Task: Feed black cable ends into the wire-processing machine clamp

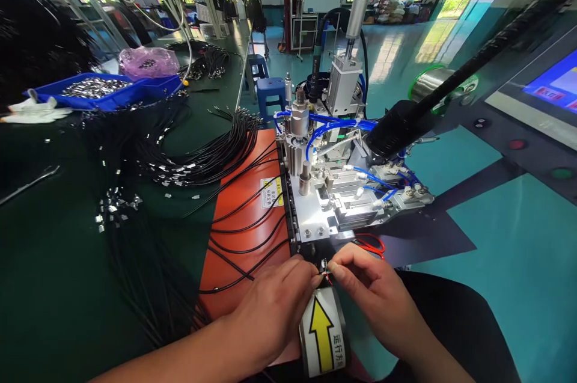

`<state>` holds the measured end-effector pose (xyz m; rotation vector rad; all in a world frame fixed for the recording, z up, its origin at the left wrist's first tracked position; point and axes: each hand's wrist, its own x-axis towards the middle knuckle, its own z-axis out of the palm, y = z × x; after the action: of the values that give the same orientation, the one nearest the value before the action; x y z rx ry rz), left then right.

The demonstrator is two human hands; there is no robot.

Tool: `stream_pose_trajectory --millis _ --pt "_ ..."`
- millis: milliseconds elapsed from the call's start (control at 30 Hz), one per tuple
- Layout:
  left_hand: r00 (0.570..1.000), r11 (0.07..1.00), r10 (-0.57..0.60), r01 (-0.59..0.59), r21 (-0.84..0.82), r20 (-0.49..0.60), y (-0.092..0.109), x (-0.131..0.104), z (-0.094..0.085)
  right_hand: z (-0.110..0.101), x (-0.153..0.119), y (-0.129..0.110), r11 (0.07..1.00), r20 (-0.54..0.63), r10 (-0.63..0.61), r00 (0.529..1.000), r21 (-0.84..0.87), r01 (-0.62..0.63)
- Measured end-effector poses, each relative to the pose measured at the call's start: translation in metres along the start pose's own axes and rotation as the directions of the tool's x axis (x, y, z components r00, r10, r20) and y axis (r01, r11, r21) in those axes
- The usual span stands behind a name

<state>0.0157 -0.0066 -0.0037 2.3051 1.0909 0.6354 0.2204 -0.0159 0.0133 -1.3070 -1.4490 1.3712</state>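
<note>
The left hand (274,305) and the right hand (369,287) pinch together a small wire end (324,269) between their fingertips, just before the machine (324,190).

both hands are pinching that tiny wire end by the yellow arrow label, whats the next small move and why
Probably ease the small metal-tipped red and black wire end forward into the black slotted fixture strip of the silver machine. The left hand and right hand pinch it together just short of that strip, above the yellow arrow label.

A yellow arrow label (323,331) with small unreadable characters sits below the hands; the orange plate's warning sticker (271,192) is illegible.
</note>
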Motion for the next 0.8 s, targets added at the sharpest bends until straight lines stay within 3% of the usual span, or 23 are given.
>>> stream_pose_trajectory --millis 267,600,800 --pt "1.0 1.0 -0.011 0.01 0.028 0.011 0.002 0.002 -0.001 0.004 -0.002 0.001 0.999 -0.027 0.015 1.0 -0.037 -0.016" --pt "0.993 0.995 0.033 -0.023 0.094 -0.113 0.002 -0.004 0.0 0.008 0.0 0.002 0.995 -0.055 -0.002 0.998 -0.099 -0.004" --pt "0.994 0.998 0.056 -0.056 0.008 -0.093 0.001 -0.009 -0.005 0.008 0.004 0.006 0.991 -0.087 0.051 0.995 -0.119 -0.061"
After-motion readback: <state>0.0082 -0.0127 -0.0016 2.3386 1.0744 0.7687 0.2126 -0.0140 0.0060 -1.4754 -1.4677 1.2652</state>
